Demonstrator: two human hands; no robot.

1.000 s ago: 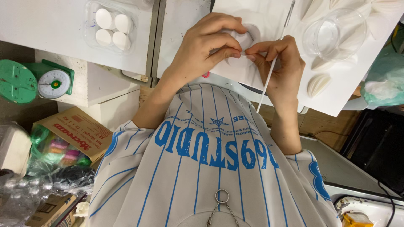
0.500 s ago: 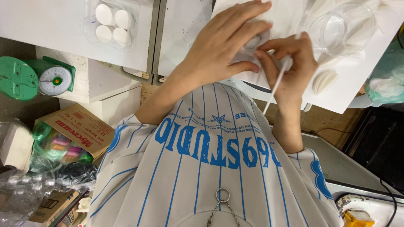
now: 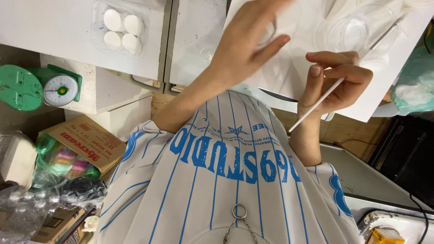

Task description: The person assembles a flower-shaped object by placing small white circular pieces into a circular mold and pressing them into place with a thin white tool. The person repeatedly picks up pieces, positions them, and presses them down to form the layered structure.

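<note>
My left hand (image 3: 246, 49) hovers, blurred, over the white board (image 3: 289, 77), its fingers stretched out and nothing visibly in it. To its right, my right hand (image 3: 337, 77) pinches a thin white stick (image 3: 316, 105) that slants down toward my striped shirt. A clear plastic cup (image 3: 357, 31) rests on the board just beyond the right hand, with a thin tool leaning at its rim. Any small piece under the left palm is hidden.
A clear tray of white round pieces (image 3: 120, 27) lies on the white tabletop at far left. A green kitchen scale (image 3: 43, 86) and a cardboard box (image 3: 81, 144) with coloured packets stand lower left. A green plastic bag (image 3: 413, 90) sits at right.
Both hands were pinching a small white piece together on the board. Now my left hand has lifted and spread, and my right hand has drawn back toward me with the stick.
</note>
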